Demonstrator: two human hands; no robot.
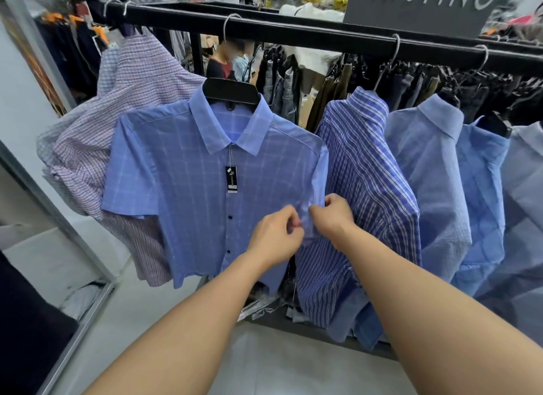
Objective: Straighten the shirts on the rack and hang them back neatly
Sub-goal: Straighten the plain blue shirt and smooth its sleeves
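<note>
A light blue checked short-sleeved shirt (pixel 191 194) hangs facing me on a black hanger (pixel 230 92) from the black rack bar (pixel 293 31). A dark price tag (pixel 231 179) dangles from its collar. My left hand (pixel 274 237) and my right hand (pixel 333 218) both pinch the hem of its right sleeve, close together. Behind it on the left hangs a red-and-white checked shirt (pixel 117 124). To the right hang a blue striped shirt (pixel 361 206) and several pale blue shirts (pixel 435 171).
A dark brand sign (pixel 420 3) stands on top of the rack. Trousers (pixel 332 91) hang on the rack's far side, and people stand beyond them. A mirror with a metal frame (pixel 73 241) leans at the left. Pale floor tiles (pixel 279 365) lie below.
</note>
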